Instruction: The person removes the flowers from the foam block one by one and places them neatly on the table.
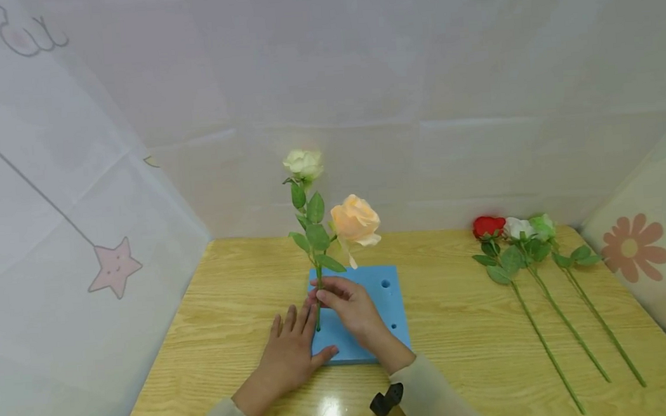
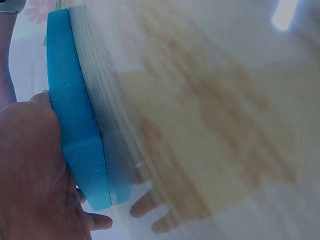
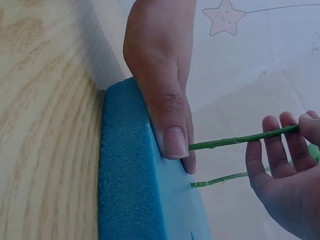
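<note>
A blue foam block [image 1: 364, 346] with round holes lies on the table. My right hand [image 1: 353, 308] pinches a green rose stem [image 3: 225, 142] between thumb and fingers. Its lower end meets the block near my left thumb. A second stem [image 3: 220, 180] stands in the block beyond it. Above the hand are a cream rose [image 1: 304, 164] and a peach rose [image 1: 355, 220], their leaves overlapping; I cannot tell which bloom the pinched stem carries. My left hand [image 1: 289, 354] rests along the block's left side, fingers extended, thumb [image 3: 175, 142] on its top face.
On the table's right side lie a red rose [image 1: 489, 226], a white rose [image 1: 519, 228] and a light green rose [image 1: 543, 227], stems toward the front. Printed cloth walls [image 1: 361, 104] enclose the wooden table [image 1: 235, 290] at the back and sides.
</note>
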Tool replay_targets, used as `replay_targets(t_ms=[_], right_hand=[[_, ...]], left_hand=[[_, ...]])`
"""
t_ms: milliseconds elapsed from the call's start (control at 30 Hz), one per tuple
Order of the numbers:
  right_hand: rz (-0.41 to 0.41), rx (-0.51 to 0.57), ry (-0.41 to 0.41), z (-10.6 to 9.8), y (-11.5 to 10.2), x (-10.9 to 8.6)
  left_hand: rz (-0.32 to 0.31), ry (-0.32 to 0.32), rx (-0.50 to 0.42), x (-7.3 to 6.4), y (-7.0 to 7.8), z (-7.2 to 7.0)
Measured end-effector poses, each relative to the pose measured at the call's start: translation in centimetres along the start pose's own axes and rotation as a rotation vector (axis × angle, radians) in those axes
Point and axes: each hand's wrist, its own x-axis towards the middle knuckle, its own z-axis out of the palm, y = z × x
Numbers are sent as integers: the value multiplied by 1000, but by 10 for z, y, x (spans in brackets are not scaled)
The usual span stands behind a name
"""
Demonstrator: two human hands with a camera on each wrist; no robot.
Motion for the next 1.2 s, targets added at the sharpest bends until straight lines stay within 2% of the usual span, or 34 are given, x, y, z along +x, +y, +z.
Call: replay_targets(t_ms=[267, 633, 833, 1200], right_hand=[[-8, 1, 32, -4, -9, 1], [-59, 77, 46, -14, -19, 1], [-81, 56, 75, -23, -24, -2], [22, 5, 27, -47, -35, -14]], left_hand=[[9, 22, -10, 0, -1, 3], [-4, -7, -11, 1, -2, 1], [1, 13, -7, 0, 0, -1], [-5, 7, -17, 0, -1, -1]])
